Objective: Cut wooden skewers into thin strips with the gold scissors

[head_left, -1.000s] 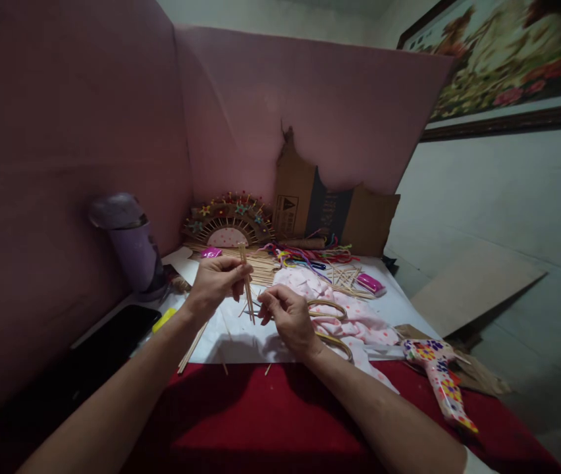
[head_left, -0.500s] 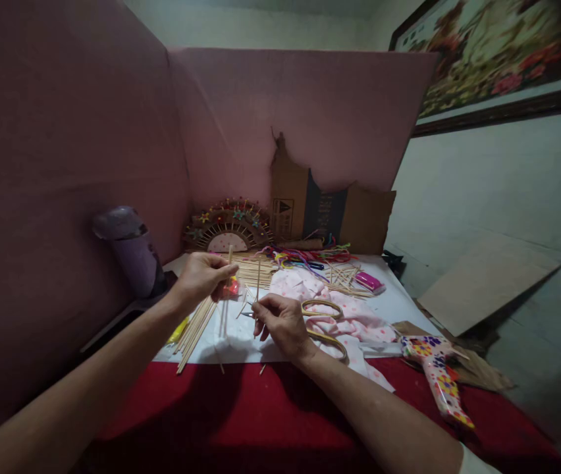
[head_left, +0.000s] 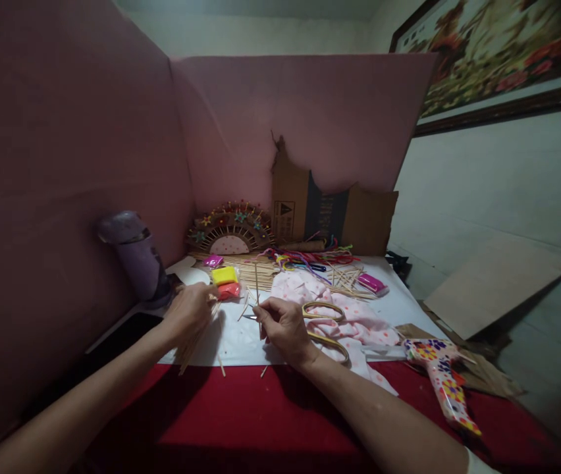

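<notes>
My right hand (head_left: pixel 283 326) pinches a thin wooden stick (head_left: pixel 257 283) that stands upright from the fingers. Scissors with gold handles (head_left: pixel 324 308) lie behind and under that hand, their blade tips poking out to its left; whether the hand touches them, I cannot tell. My left hand (head_left: pixel 191 309) is low over a bundle of wooden sticks (head_left: pixel 186 352) at the left of the white sheet. Its fingers are blurred and partly hidden, so any hold is unclear. Just beyond it lie yellow (head_left: pixel 225 275) and red (head_left: pixel 228 291) packets.
Pink dotted cloth (head_left: pixel 349 316) spreads right of centre. A decorated fan-shaped piece (head_left: pixel 231 230) and torn cardboard (head_left: pixel 290 197) stand at the back. Coloured pipe cleaners (head_left: pixel 310 259) lie before them. A purple bottle (head_left: pixel 135 257) leans left; a flower-patterned glue gun (head_left: pixel 443 378) lies right.
My left hand has moved down and left, from holding up a pale translucent stick to the wooden bundle. That pale stick is out of sight. The right hand keeps its thin stick, nearly still.
</notes>
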`<act>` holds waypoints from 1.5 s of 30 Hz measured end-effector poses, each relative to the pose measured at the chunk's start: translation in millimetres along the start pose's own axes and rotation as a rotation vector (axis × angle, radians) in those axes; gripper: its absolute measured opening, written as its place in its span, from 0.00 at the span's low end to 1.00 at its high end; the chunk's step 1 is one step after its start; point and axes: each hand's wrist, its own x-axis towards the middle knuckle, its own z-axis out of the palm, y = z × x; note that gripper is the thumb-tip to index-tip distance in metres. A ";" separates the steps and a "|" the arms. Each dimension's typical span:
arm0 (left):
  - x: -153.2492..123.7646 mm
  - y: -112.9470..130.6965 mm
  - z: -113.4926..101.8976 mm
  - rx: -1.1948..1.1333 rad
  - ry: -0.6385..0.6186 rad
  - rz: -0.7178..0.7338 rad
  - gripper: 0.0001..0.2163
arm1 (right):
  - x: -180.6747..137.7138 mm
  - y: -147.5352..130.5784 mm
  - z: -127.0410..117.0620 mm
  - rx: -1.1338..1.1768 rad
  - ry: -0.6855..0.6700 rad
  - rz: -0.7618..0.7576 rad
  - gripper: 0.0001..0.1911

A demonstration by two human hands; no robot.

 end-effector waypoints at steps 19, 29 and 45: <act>3.0 -0.1 -2.0 0.232 -0.019 0.153 0.10 | 3.2 1.3 -2.2 0.063 0.073 0.105 0.14; 83.7 34.3 17.0 0.267 0.115 0.331 0.09 | 4.9 1.4 -1.9 0.093 0.152 0.145 0.14; 128.7 50.4 38.9 0.382 0.099 0.542 0.12 | 7.9 3.5 -0.3 0.166 0.176 0.201 0.13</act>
